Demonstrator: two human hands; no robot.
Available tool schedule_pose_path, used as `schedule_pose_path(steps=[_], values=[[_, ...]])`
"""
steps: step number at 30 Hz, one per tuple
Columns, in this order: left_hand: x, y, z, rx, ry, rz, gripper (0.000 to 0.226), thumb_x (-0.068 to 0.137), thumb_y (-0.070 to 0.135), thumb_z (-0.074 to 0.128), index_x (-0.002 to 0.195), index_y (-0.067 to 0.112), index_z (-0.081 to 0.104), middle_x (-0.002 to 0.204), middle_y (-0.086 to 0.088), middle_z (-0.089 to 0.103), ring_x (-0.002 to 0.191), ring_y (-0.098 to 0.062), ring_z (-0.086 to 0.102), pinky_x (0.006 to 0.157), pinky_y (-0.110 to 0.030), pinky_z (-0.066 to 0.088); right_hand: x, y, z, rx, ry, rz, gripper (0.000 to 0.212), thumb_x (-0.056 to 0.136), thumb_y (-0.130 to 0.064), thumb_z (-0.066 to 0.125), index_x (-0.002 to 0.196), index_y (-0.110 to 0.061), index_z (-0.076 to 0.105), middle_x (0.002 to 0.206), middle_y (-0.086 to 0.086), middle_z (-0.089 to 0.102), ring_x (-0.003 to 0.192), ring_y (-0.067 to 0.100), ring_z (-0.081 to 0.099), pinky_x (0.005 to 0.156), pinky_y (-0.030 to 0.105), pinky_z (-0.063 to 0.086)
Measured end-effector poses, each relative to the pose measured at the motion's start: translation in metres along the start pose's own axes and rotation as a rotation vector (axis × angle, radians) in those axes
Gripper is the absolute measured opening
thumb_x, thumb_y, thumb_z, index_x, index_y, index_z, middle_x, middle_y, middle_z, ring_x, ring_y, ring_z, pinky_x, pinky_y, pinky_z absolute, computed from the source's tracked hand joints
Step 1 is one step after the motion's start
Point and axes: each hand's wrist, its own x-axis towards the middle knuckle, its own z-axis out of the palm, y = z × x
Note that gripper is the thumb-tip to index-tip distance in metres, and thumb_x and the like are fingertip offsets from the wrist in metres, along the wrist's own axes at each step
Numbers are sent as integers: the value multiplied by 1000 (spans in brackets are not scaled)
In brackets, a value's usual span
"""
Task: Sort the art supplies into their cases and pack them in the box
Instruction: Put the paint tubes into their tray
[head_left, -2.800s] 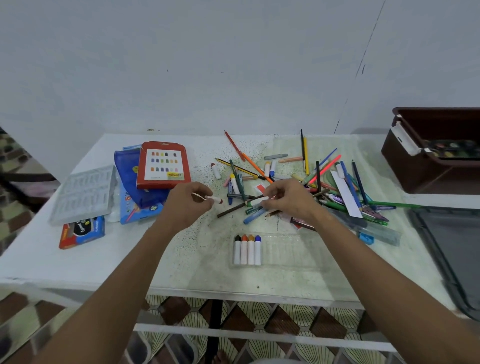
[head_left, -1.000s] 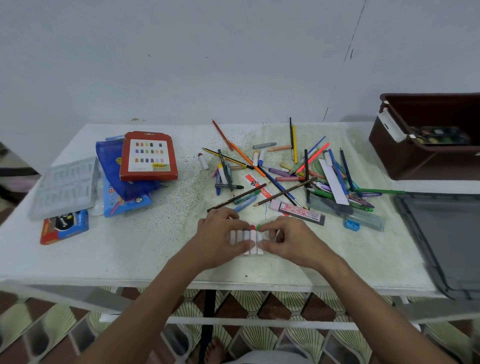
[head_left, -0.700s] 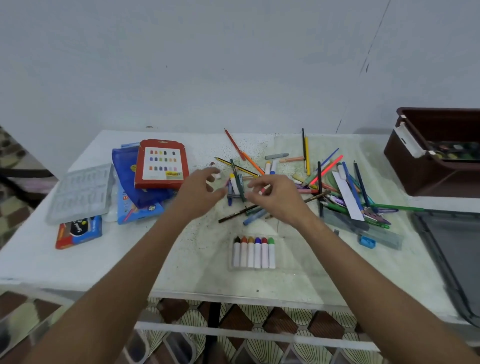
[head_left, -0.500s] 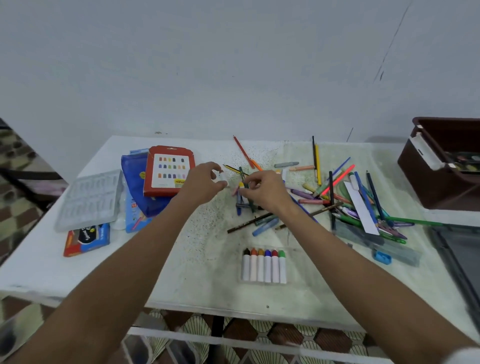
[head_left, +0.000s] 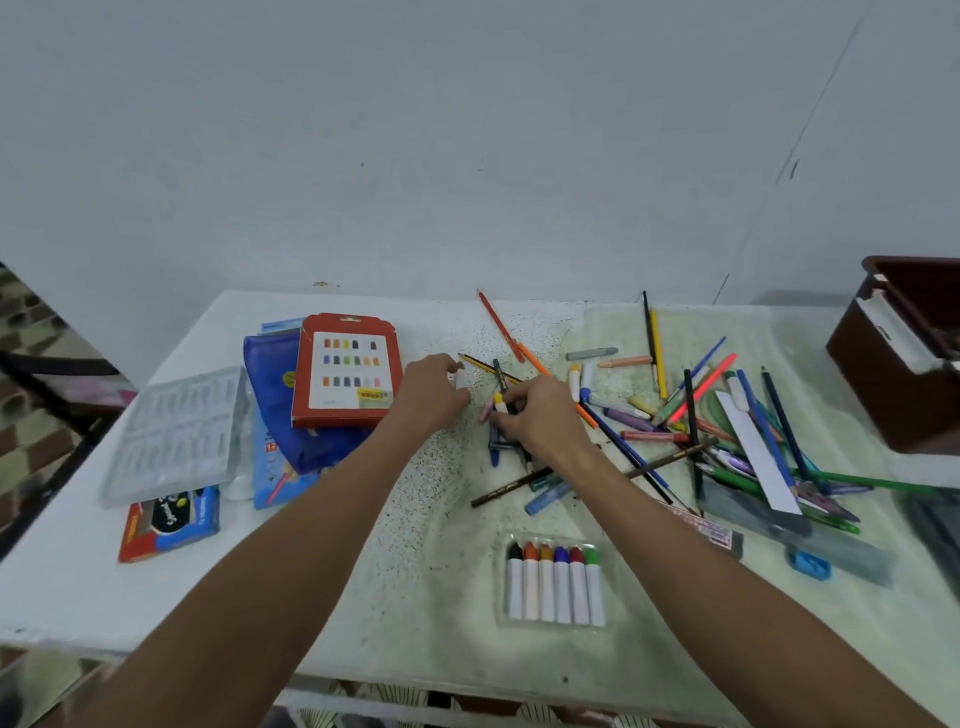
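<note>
A white table (head_left: 363, 597) with tiny dark specks stands against a plain pale wall (head_left: 415, 130). Closest to the person, a clear tray (head_left: 553, 621) lies flat and holds six crayons (head_left: 556, 584) side by side, with black, red, orange, blue, dark red and green tips. To the right of it are a small blue sharpener (head_left: 809, 565) and a clear ruler (head_left: 795, 525). To the left lies a small red and blue box (head_left: 171, 522), and just past it an empty clear tray (head_left: 179, 431). Farther on, both arms reach to the middle of the table. The right hand (head_left: 540, 421) has its fingers curled and pinches a crayon with a yellow tip (head_left: 500, 402) at the edge of a big messy pile of pencils and crayons (head_left: 691, 415). The left hand (head_left: 428, 395) is just beside it, fingers curled, and pinches a small white crayon (head_left: 460, 378). Left of that hand, a red case (head_left: 347, 370) with colored spots rests on a blue pouch (head_left: 275, 395). At the far right edge sits a dark brown box (head_left: 904, 364), well apart from the hands.
</note>
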Motion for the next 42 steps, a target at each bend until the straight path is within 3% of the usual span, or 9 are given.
schedule_pose_path(steps=[4,7,11,14,17,20,29,32,42], values=[[-5,1,0,16,6,-11,52,82,23,67,129,7,53,118,-11,61,106,-24,57,76,-27,43,-1,-3,2,-18,31,12,16,81,-17,71,76,-2,72,57,7,56,43,5,45,45,16,31],[-14,1,0,-13,12,-17,52,79,24,69,126,5,56,112,-11,64,99,-23,60,76,-32,50,-5,-5,1,0,33,8,14,77,-13,71,69,-2,72,51,5,53,47,-14,47,42,9,33],[-32,-1,-4,-121,37,-1,48,76,20,71,121,8,60,95,-7,68,83,-18,64,66,-26,53,-13,-5,-2,115,76,-40,14,76,-15,73,67,-5,71,59,19,58,46,5,42,46,10,32],[-47,1,-8,-172,100,17,41,76,24,71,115,12,63,88,-1,68,79,-13,64,62,-22,51,-18,-10,-10,278,147,-5,8,72,-16,77,72,-12,70,64,5,61,56,8,47,51,22,42],[-61,6,-14,-228,133,23,38,76,26,71,112,14,66,83,3,70,76,-12,65,72,-31,57,-23,-15,-18,471,176,80,13,71,-8,77,81,-10,69,70,-2,64,61,1,58,56,13,47],[-81,18,-17,-310,135,27,32,76,23,73,107,14,69,79,3,71,73,-13,67,74,-34,59,-35,-17,-30,553,190,109,9,75,-10,75,80,-13,68,71,-2,65,64,2,60,62,18,51],[-170,49,20,-350,-76,-8,23,76,22,75,98,18,74,77,6,71,64,-7,66,66,-25,58,-135,21,-83,272,33,134,9,77,-16,76,85,-15,73,78,1,71,71,14,66,67,27,55],[-193,57,36,-320,-123,2,20,75,24,75,95,21,73,73,8,69,60,-2,61,60,-16,51,-167,40,-91,166,2,172,8,78,-19,76,84,-15,74,77,-3,70,69,6,64,65,21,52],[-211,85,52,-230,-226,-26,21,72,36,71,92,28,70,78,6,68,63,-8,63,66,-32,59,-191,45,-82,7,-64,157,12,82,-22,72,88,-12,75,80,2,69,69,11,61,54,16,44]])
